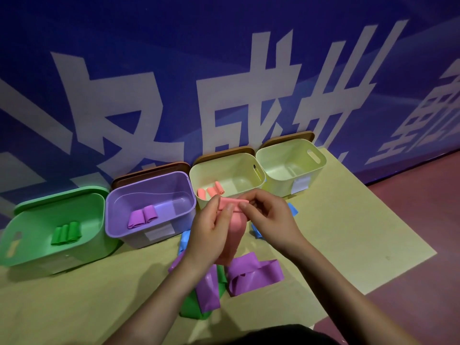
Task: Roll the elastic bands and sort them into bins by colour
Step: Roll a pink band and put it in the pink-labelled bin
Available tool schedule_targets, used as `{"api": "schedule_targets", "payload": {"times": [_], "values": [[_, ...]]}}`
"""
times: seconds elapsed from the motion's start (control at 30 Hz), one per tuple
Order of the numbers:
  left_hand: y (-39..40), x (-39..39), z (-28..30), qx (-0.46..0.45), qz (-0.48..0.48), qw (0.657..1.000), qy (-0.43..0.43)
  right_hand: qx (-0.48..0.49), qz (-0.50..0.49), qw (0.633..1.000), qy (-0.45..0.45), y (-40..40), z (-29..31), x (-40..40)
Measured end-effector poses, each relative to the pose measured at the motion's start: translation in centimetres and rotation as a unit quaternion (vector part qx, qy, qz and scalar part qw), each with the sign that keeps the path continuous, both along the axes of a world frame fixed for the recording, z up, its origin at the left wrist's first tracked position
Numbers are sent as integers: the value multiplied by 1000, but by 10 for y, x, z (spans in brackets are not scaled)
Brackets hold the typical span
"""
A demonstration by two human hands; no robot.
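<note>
A pink elastic band [235,230] hangs between my hands in front of the bins, its top edge folded over. My left hand [210,227] pinches its upper left part and my right hand [270,217] pinches the folded top from the right. Under my hands lie loose purple bands [254,272], a green band [191,306] and blue bands [185,241]. A green bin [29,235] holds green rolls [66,232]. The purple bin [184,210] holds purple rolls [142,216]. One cream bin [199,174] holds pink rolls [211,191]. The far cream bin [321,158] looks empty.
The bins stand in a row against a blue wall with large white characters [224,95]. Everything rests on a yellow-green mat [348,232]. Dark red floor [423,232] lies to the right. Brown lids [154,170] lean behind three bins.
</note>
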State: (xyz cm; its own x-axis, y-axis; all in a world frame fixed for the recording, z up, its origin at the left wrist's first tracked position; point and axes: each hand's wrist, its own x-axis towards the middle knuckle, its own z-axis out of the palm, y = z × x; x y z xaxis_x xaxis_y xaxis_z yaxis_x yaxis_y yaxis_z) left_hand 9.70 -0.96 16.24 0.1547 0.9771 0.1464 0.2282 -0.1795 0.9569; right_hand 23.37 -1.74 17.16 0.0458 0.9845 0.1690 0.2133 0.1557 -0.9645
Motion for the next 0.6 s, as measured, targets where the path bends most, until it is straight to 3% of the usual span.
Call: {"api": "schedule_targets", "payload": {"times": [0.17, 0.3, 0.4, 0.6], "values": [[-9, 4, 3, 47, -13, 998, -37, 33, -13, 999, 16, -14, 3, 1], [-15, 12, 8, -51, -15, 992, -116, 8, -36, 997, 72, -23, 1, 6], [-22, 16, 8, -154, -39, 968, -193, 26, -50, 995, 85, -31, 4, 10], [-27, 25, 12, -155, -57, 955, -244, 127, -84, 988, 3, -41, 8, 19]]}}
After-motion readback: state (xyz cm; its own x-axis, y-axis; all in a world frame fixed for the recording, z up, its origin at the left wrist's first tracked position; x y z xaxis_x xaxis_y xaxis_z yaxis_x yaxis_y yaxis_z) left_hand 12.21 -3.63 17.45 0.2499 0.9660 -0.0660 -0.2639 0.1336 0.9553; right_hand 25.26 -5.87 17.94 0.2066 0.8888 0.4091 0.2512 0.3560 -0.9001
